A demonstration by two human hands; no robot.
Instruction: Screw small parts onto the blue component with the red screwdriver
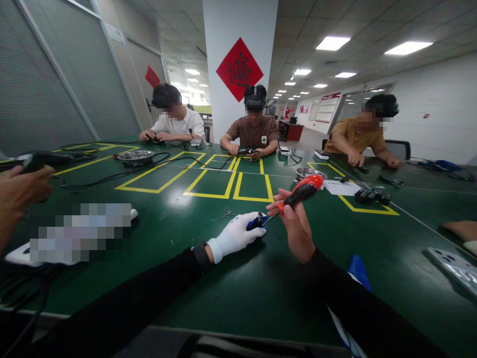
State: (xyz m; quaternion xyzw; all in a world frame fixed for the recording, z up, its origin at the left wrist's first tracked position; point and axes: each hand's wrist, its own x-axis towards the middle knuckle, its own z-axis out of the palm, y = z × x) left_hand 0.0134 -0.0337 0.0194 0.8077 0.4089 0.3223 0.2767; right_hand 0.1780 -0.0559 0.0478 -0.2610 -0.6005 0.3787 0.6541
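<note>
My left hand [238,234], in a white glove with blue fingertips, is closed around a small dark part [260,217] with a round metal end on top. My right hand [298,226] is bare and grips a screwdriver [304,191] by its red and black handle. The screwdriver slants down to the left, and its shaft reaches the part. Whether the tip sits in a screw is hidden by the glove. Just beyond my left hand lie a few tiny metal pieces [229,214], perhaps screws. A blue and white glove [358,272] lies by my right forearm, partly covered by it.
Yellow tape rectangles [253,186] mark the green table [194,308]. Metal bowls [136,157] [309,173], cables and several black clamp-like parts [372,195] stand farther off. A co-worker's hand [28,186] holds a dark object at left. Three people sit opposite. A phone [452,271] lies right.
</note>
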